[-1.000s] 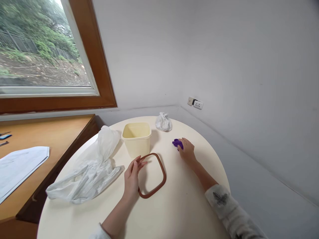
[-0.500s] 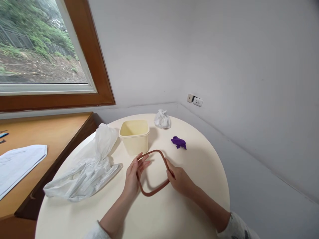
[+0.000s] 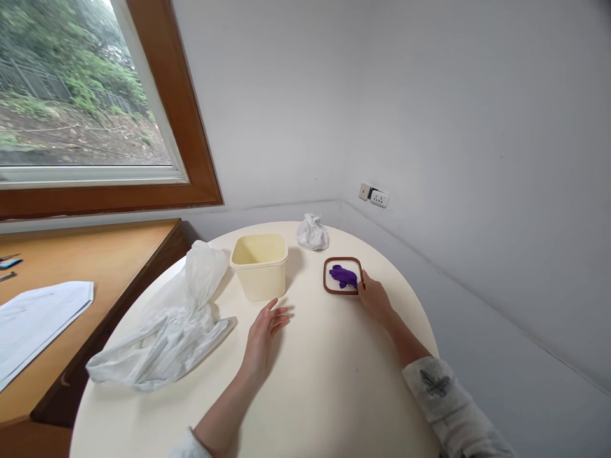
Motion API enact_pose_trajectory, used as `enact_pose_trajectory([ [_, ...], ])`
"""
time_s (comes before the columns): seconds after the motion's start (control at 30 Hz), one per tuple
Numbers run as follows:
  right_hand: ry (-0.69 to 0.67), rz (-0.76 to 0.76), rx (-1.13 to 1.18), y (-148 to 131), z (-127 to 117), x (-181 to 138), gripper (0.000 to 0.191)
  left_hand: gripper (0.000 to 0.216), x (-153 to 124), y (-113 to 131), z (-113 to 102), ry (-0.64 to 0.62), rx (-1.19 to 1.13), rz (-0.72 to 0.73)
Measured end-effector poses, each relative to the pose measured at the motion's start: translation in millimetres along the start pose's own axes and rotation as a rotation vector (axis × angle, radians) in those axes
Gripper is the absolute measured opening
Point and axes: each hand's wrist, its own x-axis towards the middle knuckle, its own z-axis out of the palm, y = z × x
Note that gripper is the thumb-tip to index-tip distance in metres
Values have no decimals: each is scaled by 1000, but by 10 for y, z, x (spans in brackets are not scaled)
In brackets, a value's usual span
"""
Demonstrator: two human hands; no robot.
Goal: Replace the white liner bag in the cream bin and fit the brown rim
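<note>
My right hand (image 3: 375, 296) grips the right side of a brown rounded-square frame (image 3: 326, 276), which looks like the rim of a bin. The frame is around a crumpled purple cloth or bag (image 3: 344, 276) on the round table. Whether the frame rests on the tabletop I cannot tell. My left hand (image 3: 265, 327) holds nothing, its fingers loosely apart, just in front of a cream plastic bin (image 3: 261, 280). The bin stands upright with its top open.
A white plastic bag (image 3: 162, 343) sprawls over the left part of the round table (image 3: 315, 407). At the back sits a knotted white bag (image 3: 312, 233). A wooden desk (image 3: 114, 254) with papers (image 3: 42, 324) adjoins on the left. Walls enclose the back and right.
The brown frame has left my left hand. My right hand has carried it away and to the right, around the purple cloth. My left hand stays near the bin.
</note>
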Motion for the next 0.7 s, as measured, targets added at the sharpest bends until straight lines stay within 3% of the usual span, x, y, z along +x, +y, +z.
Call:
enact_pose_trajectory([
  [0.23, -27, 38, -48, 33, 49, -19, 46, 41, -28, 46, 23, -13, 56, 3],
  [0.47, -48, 58, -76, 5, 14, -85, 52, 24, -102, 60, 78, 23, 419, 122],
  [0.7, -50, 125, -22, 187, -34, -77, 65, 25, -379, 241, -30, -38, 539, 130],
])
